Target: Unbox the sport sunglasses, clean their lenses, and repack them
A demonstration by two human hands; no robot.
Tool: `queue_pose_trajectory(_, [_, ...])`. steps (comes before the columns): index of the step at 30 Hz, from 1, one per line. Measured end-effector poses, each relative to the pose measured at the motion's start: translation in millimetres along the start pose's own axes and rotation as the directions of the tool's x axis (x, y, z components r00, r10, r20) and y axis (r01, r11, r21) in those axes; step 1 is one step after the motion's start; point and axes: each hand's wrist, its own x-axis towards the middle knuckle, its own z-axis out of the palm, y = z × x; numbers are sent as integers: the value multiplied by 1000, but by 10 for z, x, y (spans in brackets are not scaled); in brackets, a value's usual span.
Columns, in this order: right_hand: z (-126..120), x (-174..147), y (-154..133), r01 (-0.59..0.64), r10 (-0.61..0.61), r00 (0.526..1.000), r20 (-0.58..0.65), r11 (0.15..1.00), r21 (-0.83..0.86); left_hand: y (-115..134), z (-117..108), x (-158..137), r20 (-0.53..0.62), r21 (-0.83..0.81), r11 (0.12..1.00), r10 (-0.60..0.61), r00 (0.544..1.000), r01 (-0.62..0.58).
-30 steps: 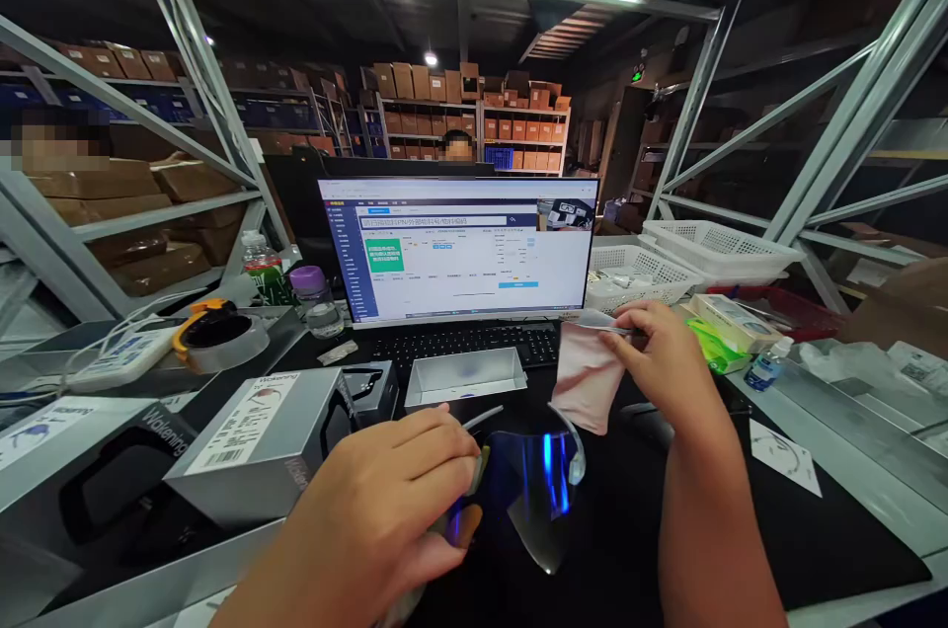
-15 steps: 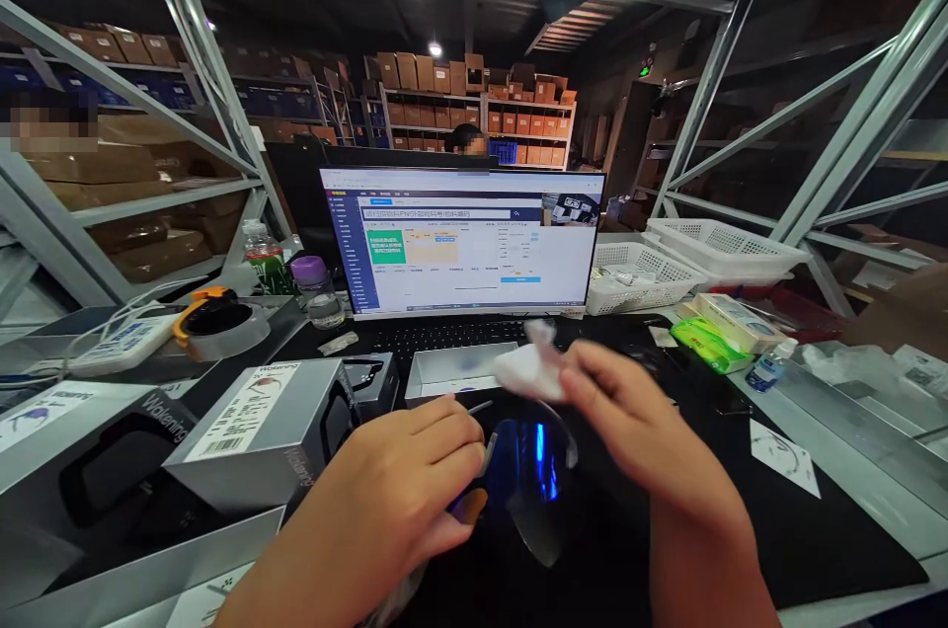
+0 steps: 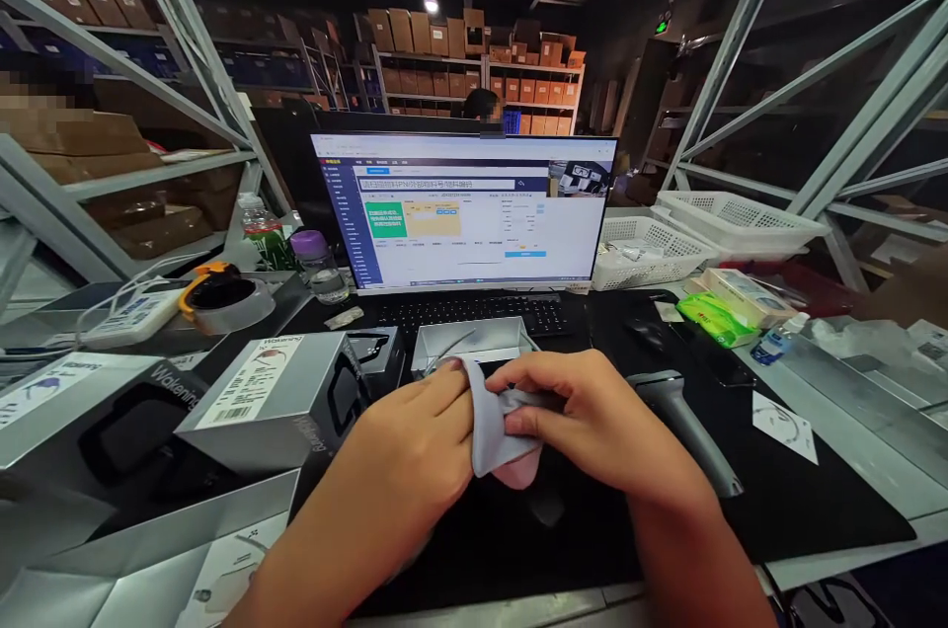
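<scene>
My left hand (image 3: 415, 435) is closed around a dark, shiny visor-like headset, now mostly hidden by the hands and cloth. A thin curved grey band (image 3: 448, 346), seemingly part of it, shows above my left knuckles. In my right hand (image 3: 592, 411) a light grey cleaning cloth (image 3: 489, 421) is pinched between thumb and fingers. The cloth is folded against the front of the headset, beside my left fingers. Just beyond both hands stands an open grey-white box (image 3: 485, 340).
Printed "Wakening" boxes (image 3: 259, 401) stand at left, behind an open box (image 3: 140, 559). A monitor (image 3: 444, 263) and keyboard (image 3: 415, 315) are ahead. At right lie a barcode scanner (image 3: 685, 426), a printed card (image 3: 785, 428), a green pack (image 3: 715, 319) and white baskets (image 3: 644, 263).
My right hand has brought the cloth down and left onto the headset, covering its shiny lens. My left hand still grips the headset. The view has shifted, uncovering the scanner.
</scene>
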Motion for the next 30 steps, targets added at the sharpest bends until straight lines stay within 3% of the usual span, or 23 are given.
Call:
queue_pose_trajectory(3, [26,31,23,26,-20,998,-51,993,114,-41,-49,11,-59,71,997,8,998,-4])
queue_pose_trajectory(7, [39,67,59,19,-7,999,-43,962,274,-71,-106,11,-83,44,999,13,996,-9])
queue_pose_trajectory(14, [128,87,28,-51,138,986,-98,792,608,-89,-113,-15,-50,-31,999,-14,999,12])
queue_pose_trajectory(21, [60,108,60,-123,255,958,-130,777,617,-66,-65,9,-66,-64,997,-46,997,42])
queue_pose_trajectory(28, [74,168,84,-166,319,945,-74,663,730,-84,-65,16,-77,-18,1000,-14,997,12])
queue_pose_trajectory(30, [12,187,121,-141,348,929,-128,653,744,-99,-72,1,-61,-13,1000,-19,998,18])
